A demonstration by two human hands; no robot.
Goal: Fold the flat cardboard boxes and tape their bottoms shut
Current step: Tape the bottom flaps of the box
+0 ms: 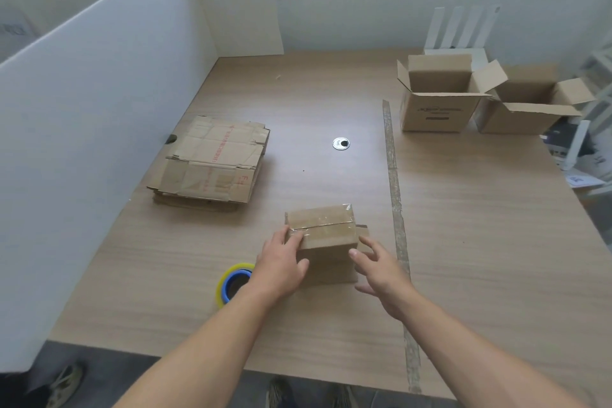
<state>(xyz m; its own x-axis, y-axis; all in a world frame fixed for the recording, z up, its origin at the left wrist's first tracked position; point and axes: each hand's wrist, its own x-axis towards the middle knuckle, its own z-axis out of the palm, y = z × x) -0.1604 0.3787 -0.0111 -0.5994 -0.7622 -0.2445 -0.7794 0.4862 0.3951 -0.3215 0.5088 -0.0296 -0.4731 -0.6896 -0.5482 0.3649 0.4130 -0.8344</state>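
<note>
A small folded cardboard box stands near the table's front, its upturned face sealed with a strip of clear tape along the seam. My left hand rests on the box's left end, fingers laid flat over the tape end and thumb against the near side. To the right of the box, my right hand hovers with fingers spread and holds nothing. A roll of tape with a yellow and blue core lies just left of my left wrist. A stack of flat cardboard boxes lies at the left.
Two folded boxes with open top flaps stand at the back right, one box nearer the middle and another box by the table edge. A white partition walls the left side. A tape strip runs down the table. A cable grommet sits mid-table.
</note>
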